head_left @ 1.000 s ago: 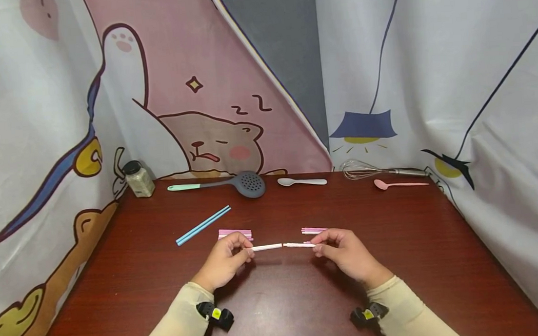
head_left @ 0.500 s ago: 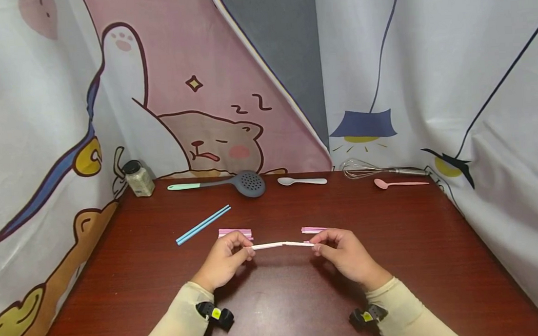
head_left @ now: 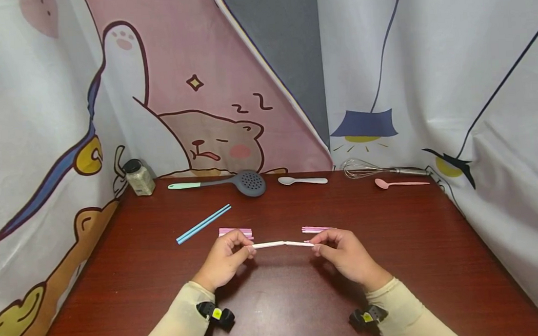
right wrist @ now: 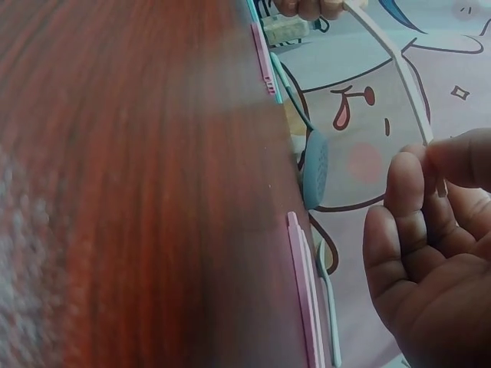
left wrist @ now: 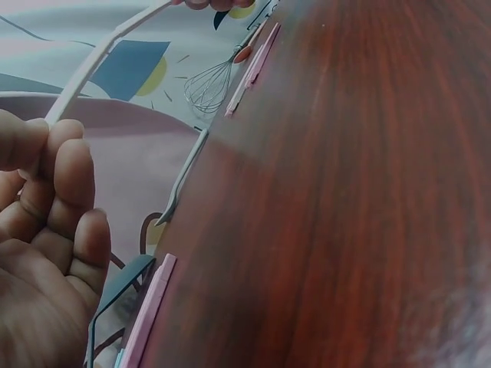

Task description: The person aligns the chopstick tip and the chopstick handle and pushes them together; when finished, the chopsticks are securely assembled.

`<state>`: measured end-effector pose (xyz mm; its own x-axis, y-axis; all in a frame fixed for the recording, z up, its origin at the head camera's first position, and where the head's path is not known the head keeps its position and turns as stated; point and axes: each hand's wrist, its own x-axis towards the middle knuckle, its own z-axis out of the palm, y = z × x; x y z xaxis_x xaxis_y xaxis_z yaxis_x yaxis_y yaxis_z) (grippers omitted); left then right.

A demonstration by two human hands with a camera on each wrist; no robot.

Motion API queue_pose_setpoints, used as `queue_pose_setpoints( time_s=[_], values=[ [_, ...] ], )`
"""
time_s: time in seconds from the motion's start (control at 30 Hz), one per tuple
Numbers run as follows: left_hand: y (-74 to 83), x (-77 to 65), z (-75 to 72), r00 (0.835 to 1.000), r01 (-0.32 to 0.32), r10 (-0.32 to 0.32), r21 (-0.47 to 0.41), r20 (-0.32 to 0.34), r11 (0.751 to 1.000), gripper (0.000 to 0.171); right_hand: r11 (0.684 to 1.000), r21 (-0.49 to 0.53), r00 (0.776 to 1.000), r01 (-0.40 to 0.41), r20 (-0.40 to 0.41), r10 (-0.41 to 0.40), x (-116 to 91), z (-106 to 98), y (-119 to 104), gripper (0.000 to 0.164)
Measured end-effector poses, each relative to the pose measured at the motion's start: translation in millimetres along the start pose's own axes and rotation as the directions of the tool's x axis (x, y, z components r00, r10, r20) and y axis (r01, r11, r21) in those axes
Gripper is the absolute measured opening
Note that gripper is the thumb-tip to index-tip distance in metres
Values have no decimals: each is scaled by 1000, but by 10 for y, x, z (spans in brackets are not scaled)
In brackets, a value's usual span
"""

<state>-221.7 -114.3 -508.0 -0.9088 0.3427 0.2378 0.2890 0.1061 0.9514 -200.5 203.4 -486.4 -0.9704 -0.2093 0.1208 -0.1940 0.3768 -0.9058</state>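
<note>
My left hand point(head_left: 226, 260) pinches the outer end of a thin white stick point(head_left: 268, 245) between thumb and fingers, above the table. Mirroring it, my right hand point(head_left: 352, 258) pinches the outer end of a second thin white stick point(head_left: 299, 244). The inner ends of both sticks meet midway between the hands, at a slight bend, with no gap visible. Both wrist views show the same bent line of white sticks. Just behind the left hand lie several pink and white sticks point(head_left: 236, 232); a similar pink and white bundle point(head_left: 314, 230) lies behind the right hand, partly covered by it.
Blue chopsticks point(head_left: 203, 224) lie at the left. Along the back edge are a capped jar point(head_left: 140, 179), a grey skimmer point(head_left: 250, 183), a pale spoon point(head_left: 303, 181), a whisk point(head_left: 380, 170) and a pink spoon point(head_left: 399, 183). Printed cloth point(head_left: 206, 48) hangs around the brown table point(head_left: 278, 311).
One second ago a small gap separated the inner ends of the two white sticks. Now those ends meet at a slight angle. The hands have barely moved.
</note>
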Motion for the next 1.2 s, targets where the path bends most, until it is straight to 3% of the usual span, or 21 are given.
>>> queue_pose_setpoints(
  time_s=[0.53, 0.93, 1.2],
  values=[
    [45, -14, 41, 999, -50, 50, 25, -7, 998, 6, 999, -22, 1000, 26, -13, -26, -15, 14, -37, 7],
    [3, 4, 34, 998, -31, 33, 26, -55, 999, 5, 999, -11, 999, -39, -33, 38, -9, -9, -5, 7],
    [-43, 9, 21, 998, -16, 15, -25, -62, 1000, 7, 996, 31, 996, -83, -36, 84, -4, -13, 12, 7]
  ],
)
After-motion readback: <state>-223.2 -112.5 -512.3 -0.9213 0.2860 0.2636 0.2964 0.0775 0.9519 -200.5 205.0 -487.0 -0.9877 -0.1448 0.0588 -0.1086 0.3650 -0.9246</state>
